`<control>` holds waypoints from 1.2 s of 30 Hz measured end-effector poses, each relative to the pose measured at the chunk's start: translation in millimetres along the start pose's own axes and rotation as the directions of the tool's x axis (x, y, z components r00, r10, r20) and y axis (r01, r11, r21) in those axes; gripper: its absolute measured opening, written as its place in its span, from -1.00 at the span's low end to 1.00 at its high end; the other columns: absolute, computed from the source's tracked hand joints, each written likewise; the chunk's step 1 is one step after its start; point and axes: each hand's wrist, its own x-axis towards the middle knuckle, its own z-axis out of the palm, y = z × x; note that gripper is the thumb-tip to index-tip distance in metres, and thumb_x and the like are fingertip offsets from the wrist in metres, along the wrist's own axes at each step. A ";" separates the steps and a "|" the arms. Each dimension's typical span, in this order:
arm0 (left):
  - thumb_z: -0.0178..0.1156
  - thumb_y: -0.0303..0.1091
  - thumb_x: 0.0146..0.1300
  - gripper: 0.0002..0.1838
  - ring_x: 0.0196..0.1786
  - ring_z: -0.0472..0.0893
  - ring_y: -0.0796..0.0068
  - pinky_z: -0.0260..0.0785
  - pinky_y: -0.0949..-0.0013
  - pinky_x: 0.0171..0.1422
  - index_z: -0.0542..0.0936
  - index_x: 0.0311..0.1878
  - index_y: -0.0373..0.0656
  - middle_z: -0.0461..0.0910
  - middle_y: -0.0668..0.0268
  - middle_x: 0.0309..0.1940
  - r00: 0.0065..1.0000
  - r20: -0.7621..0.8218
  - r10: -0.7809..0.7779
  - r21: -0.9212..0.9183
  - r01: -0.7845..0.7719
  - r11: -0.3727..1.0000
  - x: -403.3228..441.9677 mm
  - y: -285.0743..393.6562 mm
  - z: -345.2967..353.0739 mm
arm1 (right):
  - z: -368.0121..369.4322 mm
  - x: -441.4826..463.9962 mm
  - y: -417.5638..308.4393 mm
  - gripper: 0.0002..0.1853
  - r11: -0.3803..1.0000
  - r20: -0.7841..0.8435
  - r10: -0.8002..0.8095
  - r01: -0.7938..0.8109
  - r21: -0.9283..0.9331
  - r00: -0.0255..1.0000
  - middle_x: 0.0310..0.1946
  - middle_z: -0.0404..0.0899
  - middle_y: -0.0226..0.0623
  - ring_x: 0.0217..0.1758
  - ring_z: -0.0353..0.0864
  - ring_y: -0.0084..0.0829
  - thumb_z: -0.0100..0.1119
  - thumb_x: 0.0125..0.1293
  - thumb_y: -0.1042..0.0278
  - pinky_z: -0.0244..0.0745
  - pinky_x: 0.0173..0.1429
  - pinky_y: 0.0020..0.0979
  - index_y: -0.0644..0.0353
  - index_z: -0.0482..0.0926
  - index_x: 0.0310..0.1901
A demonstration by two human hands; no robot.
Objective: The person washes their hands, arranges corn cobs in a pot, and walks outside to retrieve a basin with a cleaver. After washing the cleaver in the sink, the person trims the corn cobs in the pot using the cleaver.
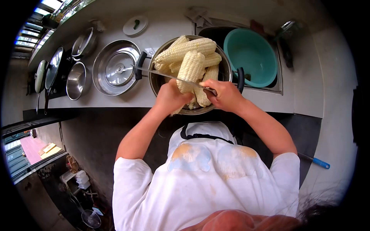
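Over a steel pot [155,82] full of white corn cobs, my left hand [172,96] is wrapped round the lower end of one cob [191,66], which stands tilted upward. My right hand [223,94] grips the handle of a knife [162,73]. The long thin blade points left and lies across the held cob, just above my left hand. Several other cobs [192,49] are piled behind and beside it in the pot. How deep the blade sits in the kernels cannot be made out.
Left of the pot lie a steel lid [101,73], a steel bowl [78,81] and pans [55,67]. A white lid [135,25] is behind. On the right, a green basin [250,57] sits in the sink [280,82]. The pot's black handles [241,79] stick out sideways.
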 end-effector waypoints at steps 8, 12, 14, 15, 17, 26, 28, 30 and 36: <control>0.27 -0.32 -0.12 -0.59 -0.31 0.61 0.37 0.41 0.37 -0.16 0.55 -0.14 -0.28 0.62 0.15 -0.38 0.994 0.098 -0.051 -0.212 0.071 0.975 9.1 4.4 -2.2 | -7.6 1.0 -5.6 -0.73 0.999 -0.013 -0.016 0.017 0.050 1.000 -0.39 0.59 -0.19 -0.36 0.60 -0.15 0.16 0.04 0.47 0.52 -0.33 -0.26 0.10 0.47 -0.16; 0.29 -0.26 -0.16 -0.54 -0.19 0.62 0.16 0.42 0.30 -0.10 0.56 -0.12 -0.24 0.63 0.05 -0.32 0.996 -0.083 -0.015 -0.200 -0.002 0.980 10.4 -13.4 26.2 | -6.0 2.8 3.4 -0.74 0.998 0.010 0.045 -0.045 -0.054 0.999 -0.44 0.59 -0.19 -0.39 0.59 -0.13 0.19 0.02 0.43 0.51 -0.35 -0.23 0.10 0.48 -0.19; 0.28 -0.27 -0.14 -0.58 -0.21 0.63 0.21 0.42 0.33 -0.10 0.58 -0.14 -0.21 0.63 0.09 -0.35 0.998 -0.038 -0.051 -0.238 0.040 0.970 7.5 -11.3 29.0 | -5.8 1.1 2.2 -0.74 0.994 -0.012 0.018 -0.019 -0.110 1.000 -0.44 0.59 -0.21 -0.39 0.59 -0.14 0.20 -0.01 0.43 0.51 -0.35 -0.24 0.09 0.49 -0.21; 0.28 -0.28 -0.13 -0.59 -0.21 0.63 0.22 0.41 0.33 -0.10 0.59 -0.14 -0.21 0.63 0.09 -0.35 0.997 -0.046 -0.060 -0.237 0.047 0.970 8.1 -6.2 28.1 | -8.3 1.1 0.2 -0.71 0.993 -0.009 0.010 -0.011 -0.119 1.000 -0.41 0.58 -0.25 -0.39 0.58 -0.16 0.18 0.00 0.51 0.48 -0.36 -0.29 0.10 0.50 -0.17; 0.27 -0.29 -0.11 -0.61 -0.23 0.62 0.25 0.41 0.34 -0.10 0.59 -0.14 -0.22 0.63 0.11 -0.35 0.997 -0.075 -0.032 -0.249 0.012 0.968 11.7 -4.3 29.0 | -9.2 1.5 -1.3 -0.72 0.991 -0.041 -0.014 0.008 -0.134 0.999 -0.41 0.58 -0.25 -0.38 0.58 -0.17 0.18 0.00 0.51 0.48 -0.36 -0.29 0.09 0.50 -0.18; 0.27 -0.25 -0.08 -0.59 -0.14 0.59 0.19 0.39 0.31 -0.06 0.54 -0.16 -0.30 0.60 0.08 -0.25 0.997 -0.063 0.038 -0.320 -0.056 0.946 -5.7 5.9 43.0 | 4.6 -9.3 -16.3 -0.76 0.977 -0.055 0.022 -0.033 -0.212 0.998 -0.42 0.58 -0.24 -0.37 0.58 -0.16 0.17 0.02 0.44 0.49 -0.34 -0.26 0.08 0.50 -0.21; 0.29 -0.21 -0.10 -0.54 -0.13 0.58 0.14 0.39 0.27 -0.03 0.52 -0.14 -0.30 0.59 0.04 -0.24 1.000 -0.007 0.013 -0.379 -0.015 0.925 -3.9 -2.4 40.0 | -3.6 -10.6 -13.0 -0.79 0.986 -0.111 -0.006 -0.012 -0.164 0.994 -0.46 0.57 -0.23 -0.40 0.58 -0.14 0.18 0.04 0.39 0.50 -0.35 -0.24 0.08 0.50 -0.23; 0.32 -0.18 -0.14 -0.49 -0.11 0.58 0.10 0.39 0.24 -0.02 0.48 -0.11 -0.26 0.59 0.01 -0.23 0.993 -0.109 -0.040 -0.106 0.029 0.994 -5.4 -16.6 25.2 | -8.0 -13.9 -19.5 -0.81 0.993 -0.168 0.118 -0.120 -0.004 0.979 -0.49 0.57 -0.20 -0.41 0.57 -0.12 0.17 0.10 0.36 0.48 -0.35 -0.25 0.10 0.52 -0.22; 0.34 -0.37 -0.26 -0.43 -0.05 0.51 0.10 0.34 0.20 0.06 0.44 -0.05 -0.20 0.54 0.12 -0.18 0.967 -0.111 0.231 0.262 -0.196 0.945 -6.5 -19.3 -51.1 | -51.0 -34.3 -25.1 -0.86 0.921 -0.230 0.364 -0.311 0.236 0.903 -0.59 0.50 -0.27 -0.60 0.43 -0.45 0.16 0.16 0.37 0.35 -0.44 -0.42 0.19 0.53 -0.26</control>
